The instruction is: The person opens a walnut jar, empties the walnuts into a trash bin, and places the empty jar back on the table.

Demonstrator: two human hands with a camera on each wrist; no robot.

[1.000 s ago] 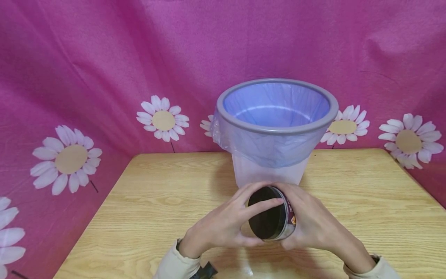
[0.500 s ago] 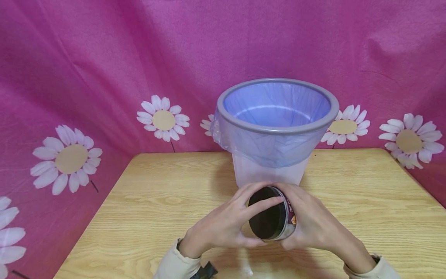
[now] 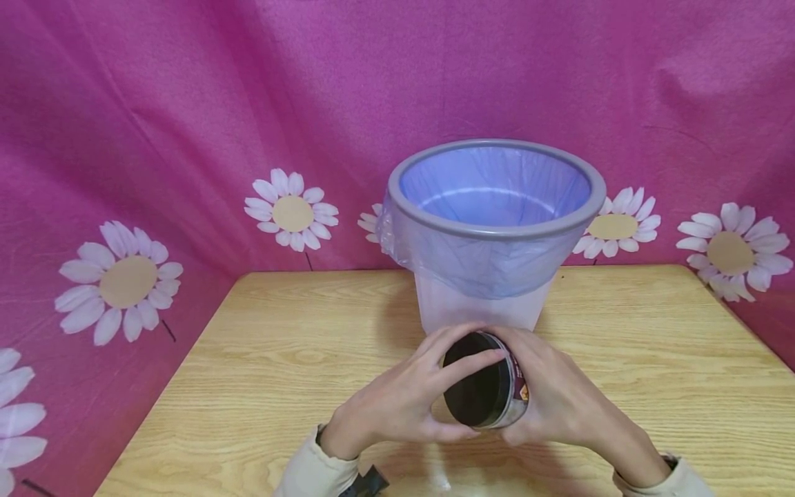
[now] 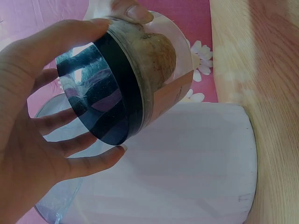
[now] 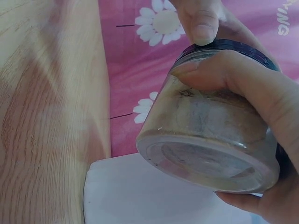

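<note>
Cloth (image 3: 186, 138), far and left: printed letters (image 5: 283, 18) read "YING", partly cut off by the view. Left grip (image 3: 397, 404): grasps the black lid (image 3: 478, 397), one finger across its top; for apparent lid work, apply even turning force at the rim. Jar (image 5: 196, 116): held above the desk (image 3: 279, 359), near side of the bin (image 3: 478, 314), tilted with lid to the left; reduce the tilt to guard against spillage. Label (image 3: 522, 388), on the jar's right part: purple, yellow mark; print too small to read. Right grip (image 3: 553, 393): grasps the jar's body; brace it firmly, fingers clear of the lid.
</note>
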